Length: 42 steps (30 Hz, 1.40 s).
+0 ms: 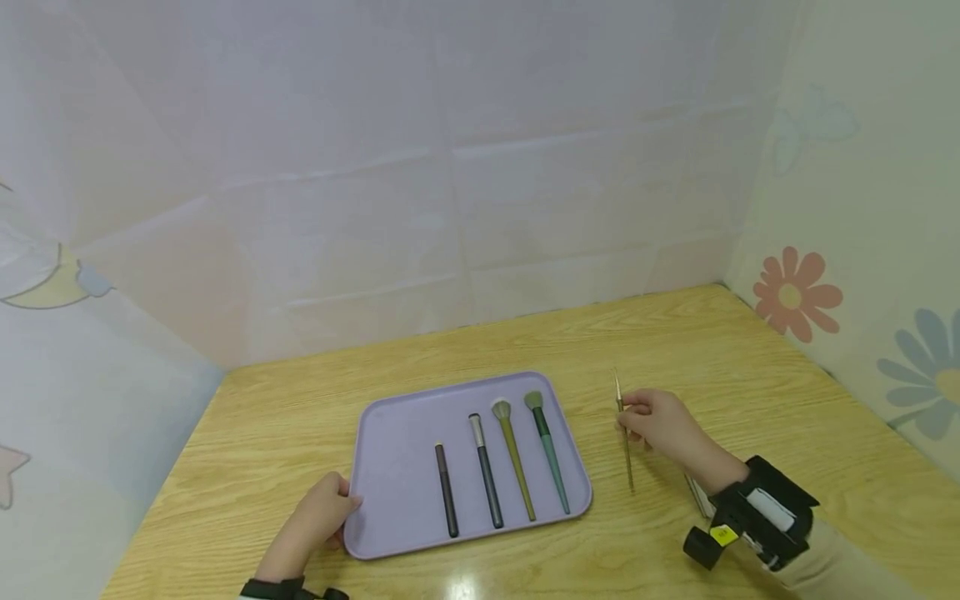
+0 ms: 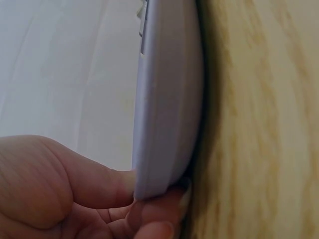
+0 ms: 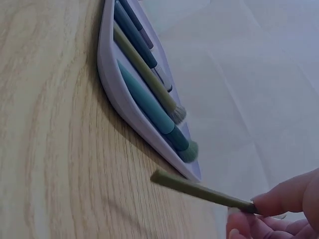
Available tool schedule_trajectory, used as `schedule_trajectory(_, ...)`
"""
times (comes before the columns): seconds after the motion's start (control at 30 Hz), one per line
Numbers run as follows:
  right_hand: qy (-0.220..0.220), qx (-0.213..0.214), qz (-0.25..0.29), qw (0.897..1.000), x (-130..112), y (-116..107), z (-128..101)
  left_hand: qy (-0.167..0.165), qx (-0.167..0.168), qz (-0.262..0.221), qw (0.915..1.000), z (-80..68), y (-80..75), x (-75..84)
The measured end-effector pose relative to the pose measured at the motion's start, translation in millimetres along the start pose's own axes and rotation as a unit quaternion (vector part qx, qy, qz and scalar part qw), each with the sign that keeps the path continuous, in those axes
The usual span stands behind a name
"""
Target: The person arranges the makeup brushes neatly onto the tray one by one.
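Note:
A lilac tray (image 1: 390, 442) lies on the wooden table and holds several makeup brushes: a dark one (image 1: 446, 492), a navy one (image 1: 487, 475), an olive one (image 1: 516, 462) and a teal one (image 1: 551, 458). My left hand (image 1: 318, 517) grips the tray's near left corner (image 2: 164, 164), thumb on top. To the right of the tray my right hand (image 1: 660, 425) pinches a thin olive brush (image 1: 625, 446) near its upper part. In the right wrist view that brush's handle (image 3: 199, 190) sticks out over the table beside the tray (image 3: 107, 74).
A pale slim object (image 1: 699, 496) lies on the table, partly hidden behind my right wrist. Paper-covered walls close in the table at the back and on both sides, with flower prints (image 1: 795, 292) on the right.

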State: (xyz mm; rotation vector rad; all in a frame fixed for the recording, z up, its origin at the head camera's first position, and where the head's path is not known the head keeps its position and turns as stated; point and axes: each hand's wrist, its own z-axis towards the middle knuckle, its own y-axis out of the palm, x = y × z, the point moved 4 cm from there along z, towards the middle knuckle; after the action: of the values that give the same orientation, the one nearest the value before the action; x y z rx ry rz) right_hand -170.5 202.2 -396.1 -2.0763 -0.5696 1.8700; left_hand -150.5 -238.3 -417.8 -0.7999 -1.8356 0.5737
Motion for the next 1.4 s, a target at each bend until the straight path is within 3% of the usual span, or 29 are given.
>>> schedule_trajectory(0.57, 0.016, 0.01, 0.08, 0.997, 0, 1, -5, -0.007, -0.003, 0.006, 1.0, 1.7, 0.5, 0.5)
schedule_trajectory(1.4, 0.024, 0.007, 0.108, 0.994, -5, 12, -1, -0.017, 0.002, 0.003, 0.9998, 2.8, 0.5, 0.0)
